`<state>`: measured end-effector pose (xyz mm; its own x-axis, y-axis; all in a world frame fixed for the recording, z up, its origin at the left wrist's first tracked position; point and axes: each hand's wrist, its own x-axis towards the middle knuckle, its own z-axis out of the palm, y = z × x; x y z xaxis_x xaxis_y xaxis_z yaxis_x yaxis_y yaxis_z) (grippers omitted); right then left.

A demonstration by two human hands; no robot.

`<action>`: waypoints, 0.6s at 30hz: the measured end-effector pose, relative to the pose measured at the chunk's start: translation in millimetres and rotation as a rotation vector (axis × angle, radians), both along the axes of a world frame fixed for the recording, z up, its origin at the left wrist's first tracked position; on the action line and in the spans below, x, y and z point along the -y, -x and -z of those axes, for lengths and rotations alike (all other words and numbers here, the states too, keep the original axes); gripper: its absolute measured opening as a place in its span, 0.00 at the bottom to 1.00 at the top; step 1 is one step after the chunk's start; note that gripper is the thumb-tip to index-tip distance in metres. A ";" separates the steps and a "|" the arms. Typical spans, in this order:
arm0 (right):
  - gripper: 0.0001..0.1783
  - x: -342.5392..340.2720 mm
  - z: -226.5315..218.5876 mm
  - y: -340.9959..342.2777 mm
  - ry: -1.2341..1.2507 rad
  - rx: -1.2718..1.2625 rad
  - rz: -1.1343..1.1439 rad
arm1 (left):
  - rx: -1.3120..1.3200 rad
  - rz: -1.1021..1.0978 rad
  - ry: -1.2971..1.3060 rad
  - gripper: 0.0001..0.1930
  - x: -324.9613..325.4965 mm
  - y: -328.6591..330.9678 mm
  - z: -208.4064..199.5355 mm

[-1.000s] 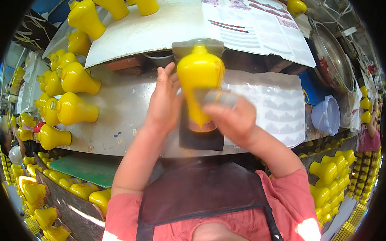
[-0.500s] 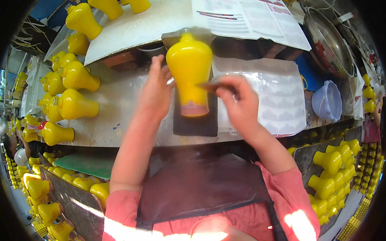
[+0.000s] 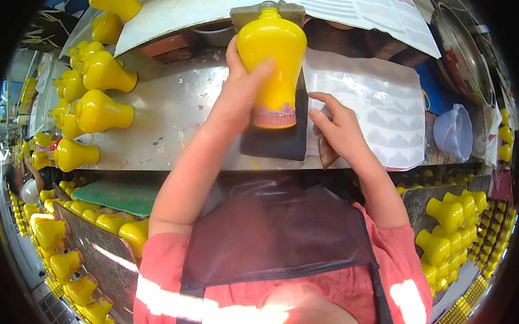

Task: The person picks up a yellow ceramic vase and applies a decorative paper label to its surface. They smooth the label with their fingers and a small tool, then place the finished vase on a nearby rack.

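Left hand (image 3: 239, 98) wraps fingers round glossy, tapered vase (image 3: 275, 51), right hand (image 3: 342, 128) curls round wedge (image 3: 327, 151)

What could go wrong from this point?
The glossy yellow bottle might slip or roll on the dark pad, since only the left hand is on it.

The patterned band near its base could smudge or crease if rubbed, should it be loose or wet.

The brown tool at the right hand points toward the table's near edge, so it might be knocked off.
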<state>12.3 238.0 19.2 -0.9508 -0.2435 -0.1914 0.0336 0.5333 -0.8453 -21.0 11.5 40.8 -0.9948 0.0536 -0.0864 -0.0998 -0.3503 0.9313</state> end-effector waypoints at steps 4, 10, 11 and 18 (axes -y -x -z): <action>0.18 -22.0 -5.6 -13.1 -0.338 -0.111 -0.099 | 0.004 -0.015 0.029 0.47 2.5 3.1 4.9; 0.15 -37.1 7.9 -50.6 -0.429 -0.331 -0.156 | 0.020 -0.024 0.020 0.47 1.5 0.6 14.9; 0.14 -36.1 10.5 -52.6 -0.430 -0.380 -0.142 | 0.026 -0.033 0.034 0.47 1.3 1.6 15.4; 0.10 -37.7 11.5 -37.5 -0.410 -0.425 -0.130 | -0.023 -0.025 -0.032 0.44 1.7 -0.9 14.5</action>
<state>49.8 275.7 7.7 -0.9320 -0.3496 0.0960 -0.3495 0.7957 -0.4948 -20.1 9.8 26.4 -0.9976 0.0311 -0.0621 -0.0692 -0.3825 0.9214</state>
